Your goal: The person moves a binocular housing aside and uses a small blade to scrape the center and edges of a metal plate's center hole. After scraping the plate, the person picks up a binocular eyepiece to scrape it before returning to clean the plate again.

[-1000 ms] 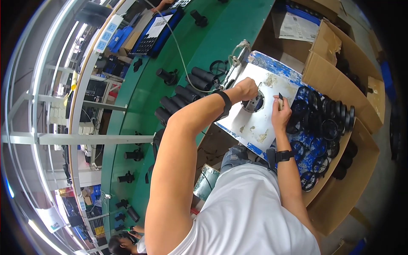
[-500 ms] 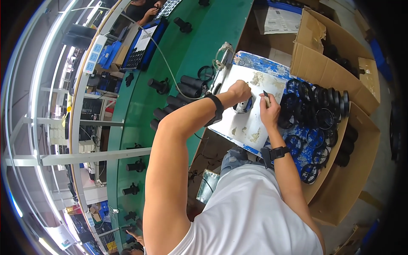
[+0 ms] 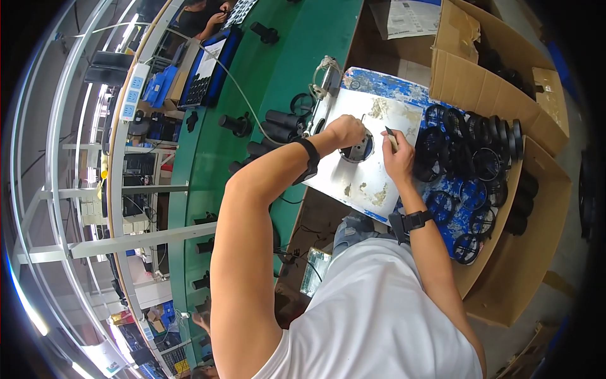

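- Green worktop [image 3: 214,158] runs up the person's left side and carries black cylindrical parts [image 3: 281,120] lying in a loose row, plus single ones spaced along it.
- Cardboard boxes [image 3: 499,69] on the right hold more black parts; nearer in, a pile of black ring frames [image 3: 470,151] lies on the blue edge of the board.
- White work board [image 3: 372,170], paint worn and patchy, sits in front of the person. All the handling is on it.
- Round black part [image 3: 358,151] rests on the board, just under the left hand.
- Left hand [image 3: 344,131]: fingers curled down over the part's rim, pinning it to the board.
- Right hand [image 3: 396,158]: fingers pinched shut on a small thin tool [image 3: 391,139], its tip just beside the part. Cannot tell whether it's a blade or a pick.
- Step in hand, my read: working the part with the tool while the left hand holds it steady.
- Next move calls for a steady left grip, so the part can't turn, and the tool tip placed precisely at its rim.
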Tool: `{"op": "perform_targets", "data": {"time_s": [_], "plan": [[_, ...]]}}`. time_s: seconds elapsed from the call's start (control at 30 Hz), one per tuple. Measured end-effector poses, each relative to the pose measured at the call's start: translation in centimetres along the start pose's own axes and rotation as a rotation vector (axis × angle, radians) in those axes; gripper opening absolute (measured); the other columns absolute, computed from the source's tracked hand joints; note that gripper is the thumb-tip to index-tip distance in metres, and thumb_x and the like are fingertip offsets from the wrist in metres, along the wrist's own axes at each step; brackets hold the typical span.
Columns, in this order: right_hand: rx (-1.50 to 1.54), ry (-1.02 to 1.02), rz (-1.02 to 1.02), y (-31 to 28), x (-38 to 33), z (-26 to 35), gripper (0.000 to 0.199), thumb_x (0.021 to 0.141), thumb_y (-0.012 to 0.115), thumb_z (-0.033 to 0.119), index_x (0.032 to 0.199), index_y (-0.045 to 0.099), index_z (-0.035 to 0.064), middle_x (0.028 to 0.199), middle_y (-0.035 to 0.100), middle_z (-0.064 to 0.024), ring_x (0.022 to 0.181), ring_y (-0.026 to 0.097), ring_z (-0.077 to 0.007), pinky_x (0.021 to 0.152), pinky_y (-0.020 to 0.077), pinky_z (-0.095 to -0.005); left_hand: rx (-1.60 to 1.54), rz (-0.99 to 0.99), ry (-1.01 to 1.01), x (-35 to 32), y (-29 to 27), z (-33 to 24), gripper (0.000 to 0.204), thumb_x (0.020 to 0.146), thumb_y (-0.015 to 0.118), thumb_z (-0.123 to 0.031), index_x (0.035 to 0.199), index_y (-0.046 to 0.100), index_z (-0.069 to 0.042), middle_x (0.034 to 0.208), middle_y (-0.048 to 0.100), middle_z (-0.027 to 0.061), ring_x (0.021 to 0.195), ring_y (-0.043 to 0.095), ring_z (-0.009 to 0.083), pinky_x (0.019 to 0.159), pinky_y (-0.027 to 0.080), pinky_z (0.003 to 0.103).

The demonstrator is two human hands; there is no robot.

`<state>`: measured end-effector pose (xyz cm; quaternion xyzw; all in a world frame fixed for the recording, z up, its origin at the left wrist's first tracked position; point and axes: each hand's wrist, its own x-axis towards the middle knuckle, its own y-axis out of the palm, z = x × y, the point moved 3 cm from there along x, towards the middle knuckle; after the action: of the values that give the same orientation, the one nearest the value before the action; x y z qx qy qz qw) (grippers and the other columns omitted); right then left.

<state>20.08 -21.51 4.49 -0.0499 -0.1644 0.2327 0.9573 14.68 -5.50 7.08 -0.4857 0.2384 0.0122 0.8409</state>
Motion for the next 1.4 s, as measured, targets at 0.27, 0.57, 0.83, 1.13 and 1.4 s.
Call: {"op": "perform_targets", "data": {"time_s": [0.27,0.57,0.83,1.13,1.4], "plan": [[0.014,0.049,0.046,-0.1,-0.1,0.5,0.013,0.091,0.06,0.012,0.098,0.066,0.002,0.078,0.069,-0.0151,0.068,0.069,-0.027,0.061,0.0506,-0.0335,0.139,0.08,0.019,-0.2,0.9,-1.1,0.012,0.083,0.059,-0.013,0.082,0.071,-0.01,0.079,0.069,0.0043,0.076,0.069,0.0184,0.058,0.052,0.031],[0.016,0.064,0.052,-0.2,-0.1,0.5,0.015,0.089,0.061,0.012,0.098,0.064,0.0008,0.082,0.071,-0.015,0.071,0.07,-0.0321,0.063,0.0531,-0.0368,0.14,0.129,-0.074,0.6,1.1,-1.8,0.013,0.083,0.062,-0.015,0.079,0.074,-0.02,0.077,0.07,-0.0048,0.073,0.068,0.014,0.05,0.042,0.029],[-0.005,0.044,0.05,-0.3,0.2,0.7,0.014,0.089,0.061,0.011,0.098,0.064,0.0007,0.083,0.071,-0.0152,0.073,0.07,-0.0323,0.063,0.0534,-0.0368,0.075,0.219,-0.065,1.4,1.1,-2.9,0.011,0.084,0.065,-0.017,0.082,0.075,-0.02,0.081,0.071,-0.0084,0.073,0.068,0.0096,0.051,0.043,0.028],[0.025,0.064,0.025,0.0,-0.1,0.7,0.013,0.091,0.061,0.011,0.098,0.064,0.0004,0.083,0.071,-0.0152,0.073,0.071,-0.031,0.063,0.0531,-0.0347,-0.113,0.163,-0.049,-0.4,0.1,-1.9,0.015,0.085,0.062,-0.014,0.08,0.076,-0.017,0.087,0.075,0.0009,0.079,0.072,0.019,0.058,0.052,0.031],[0.119,0.073,-0.017,-0.5,0.2,0.9,0.017,0.092,0.061,0.012,0.102,0.063,-0.0005,0.085,0.071,-0.0152,0.077,0.071,-0.0272,0.066,0.0522,-0.0335,-0.376,-0.126,-0.223,-6.7,-2.0,0.3,0.009,0.087,0.06,-0.016,0.088,0.056,-0.008,0.078,0.062,0.0057,0.071,0.067,0.0239,0.056,0.054,0.037]]}}
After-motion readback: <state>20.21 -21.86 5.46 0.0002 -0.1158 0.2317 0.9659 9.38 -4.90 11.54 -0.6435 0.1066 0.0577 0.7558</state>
